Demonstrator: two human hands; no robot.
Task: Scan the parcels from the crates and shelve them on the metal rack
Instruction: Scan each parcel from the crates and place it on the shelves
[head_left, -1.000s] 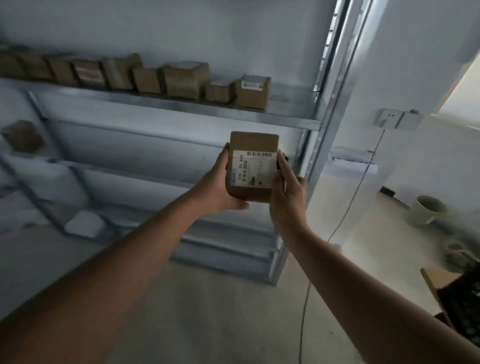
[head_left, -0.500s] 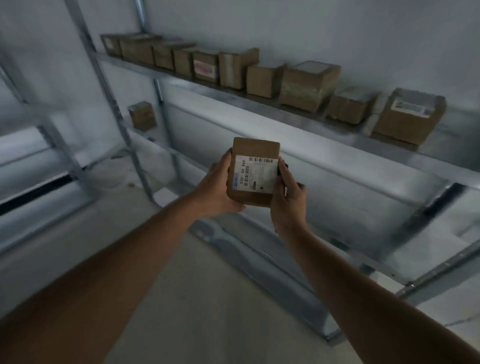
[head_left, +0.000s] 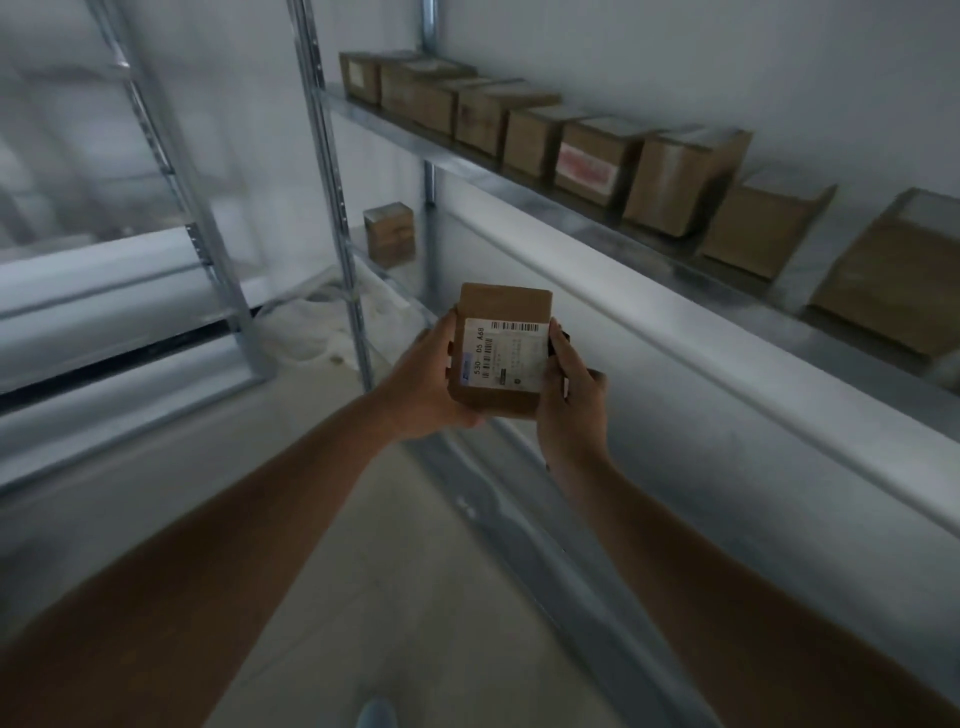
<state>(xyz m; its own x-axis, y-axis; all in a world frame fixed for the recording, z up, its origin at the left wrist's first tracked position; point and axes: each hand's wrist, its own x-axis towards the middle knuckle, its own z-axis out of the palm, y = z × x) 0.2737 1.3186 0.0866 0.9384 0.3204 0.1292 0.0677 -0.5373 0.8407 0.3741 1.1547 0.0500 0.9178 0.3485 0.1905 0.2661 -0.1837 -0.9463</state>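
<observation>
A small brown cardboard parcel (head_left: 498, 312) with a white barcode label is held up at the centre of the head view, label facing me. My left hand (head_left: 423, 384) grips its left side and bottom. My right hand (head_left: 571, 395) grips its right edge, with something dark partly hidden behind the fingers. The metal rack (head_left: 467, 166) runs from upper middle to the right, and its upper shelf carries a row of several brown parcels (head_left: 592, 156). One lone parcel (head_left: 389, 234) stands on a lower shelf at the rack's far end.
A rack upright (head_left: 332, 208) stands just behind and left of the held parcel. A second metal frame (head_left: 171, 171) fills the left side. Crumpled white plastic (head_left: 306, 327) lies on the floor by the upright. Pale floor stretches below my arms.
The view has swung left along the rack: the row of shelved parcels slid to the right and the rack's left end came into sight. Both hands keep the same hold on the parcel.
</observation>
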